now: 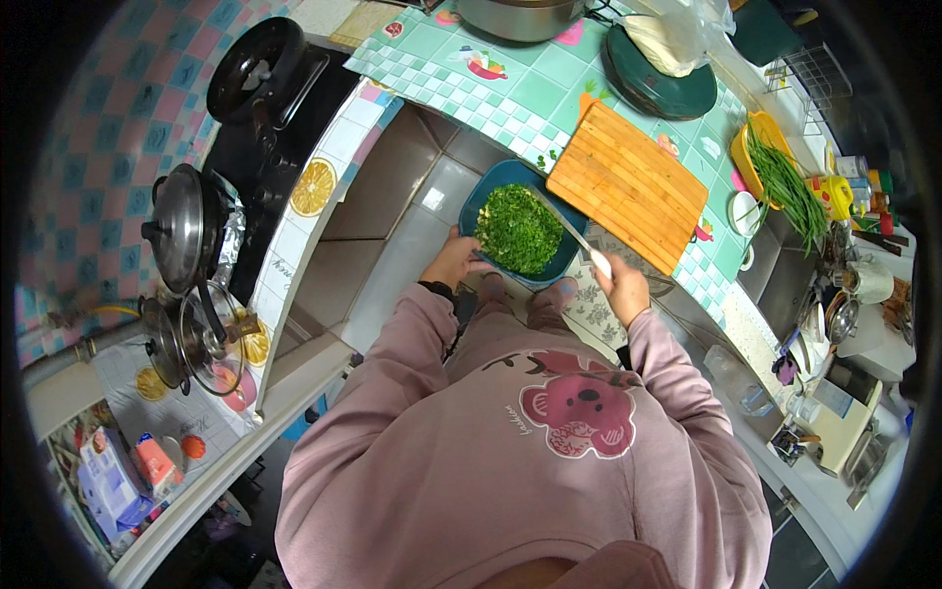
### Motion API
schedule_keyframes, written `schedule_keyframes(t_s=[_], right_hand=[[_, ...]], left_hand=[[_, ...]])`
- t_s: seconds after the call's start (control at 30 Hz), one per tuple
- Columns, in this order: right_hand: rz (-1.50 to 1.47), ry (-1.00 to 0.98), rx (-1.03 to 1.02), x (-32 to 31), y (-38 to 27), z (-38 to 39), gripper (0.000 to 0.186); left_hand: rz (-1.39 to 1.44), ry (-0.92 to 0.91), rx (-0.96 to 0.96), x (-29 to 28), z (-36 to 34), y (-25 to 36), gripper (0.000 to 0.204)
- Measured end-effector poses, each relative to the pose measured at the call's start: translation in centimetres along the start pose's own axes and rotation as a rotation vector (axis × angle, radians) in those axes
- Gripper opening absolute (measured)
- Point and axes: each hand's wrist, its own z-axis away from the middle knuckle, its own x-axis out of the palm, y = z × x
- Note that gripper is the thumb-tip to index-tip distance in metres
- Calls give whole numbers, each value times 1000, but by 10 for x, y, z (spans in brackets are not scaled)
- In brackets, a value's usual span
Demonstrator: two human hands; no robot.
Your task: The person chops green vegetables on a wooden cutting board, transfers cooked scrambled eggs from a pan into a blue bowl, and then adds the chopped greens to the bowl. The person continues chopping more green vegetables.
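Observation:
My left hand [454, 259] grips the left rim of a dark teal bowl [502, 171], held over the floor by the counter's edge. Finely chopped greens [518, 228] fill much of it, with small pale bits at the left side. In my right hand [624, 289] is a knife [598, 258], held by its white handle. Its blade slants up and left over the bowl's right side, beside the board. A wooden cutting board [633, 182] lies at an angle on the counter, jutting past its edge. A few green scraps lie near the board's left corner.
To the right, a yellow basket [750, 167] holds long green stalks beside the sink [775, 280]. A dark green plate [638, 83] and a steel pot [520, 18] stand at the back. Lidded pans [179, 231] and a black stove [285, 162] are leftward.

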Motion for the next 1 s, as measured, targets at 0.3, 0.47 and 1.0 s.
schedule_keyframes(t_s=[0.3,0.47,1.0], right_hand=[[267,60,-75,-76,-84,-98,28],[632,-75,-156,-89,-143,-139,17],[859,-496,-206,-35,-274,-100,17]], left_hand=[[-35,37,30,2,0,2,62],[-52,57,37,8,6,8,62],[-110,119,18,12,-7,14,68]])
